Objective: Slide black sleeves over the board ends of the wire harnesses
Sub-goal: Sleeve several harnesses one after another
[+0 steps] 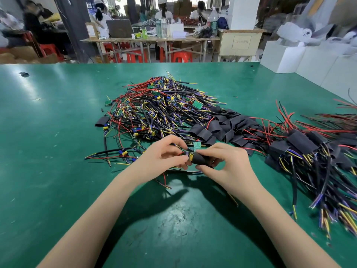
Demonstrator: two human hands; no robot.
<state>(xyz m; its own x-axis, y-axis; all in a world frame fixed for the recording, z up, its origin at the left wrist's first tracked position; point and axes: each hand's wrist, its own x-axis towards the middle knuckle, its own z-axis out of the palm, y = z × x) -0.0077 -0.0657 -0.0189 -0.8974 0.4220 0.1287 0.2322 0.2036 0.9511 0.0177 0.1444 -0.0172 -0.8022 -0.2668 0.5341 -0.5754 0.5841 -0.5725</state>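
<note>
One faint, unreadable cabinet label (241, 42).

I have a single head-worn wide-angle view, looking forward and down from close above the green table (58, 171); both forearms enter from 6 o'clock; the far workshop benches (150, 40) sit distant at 12 o'clock.

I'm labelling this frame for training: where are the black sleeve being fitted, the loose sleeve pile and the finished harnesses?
black sleeve (201, 158), head view, on its middle.
loose sleeve pile (228, 126), head view, on a central sleeve.
finished harnesses (301, 142), head view, on a sleeved board end.
</note>
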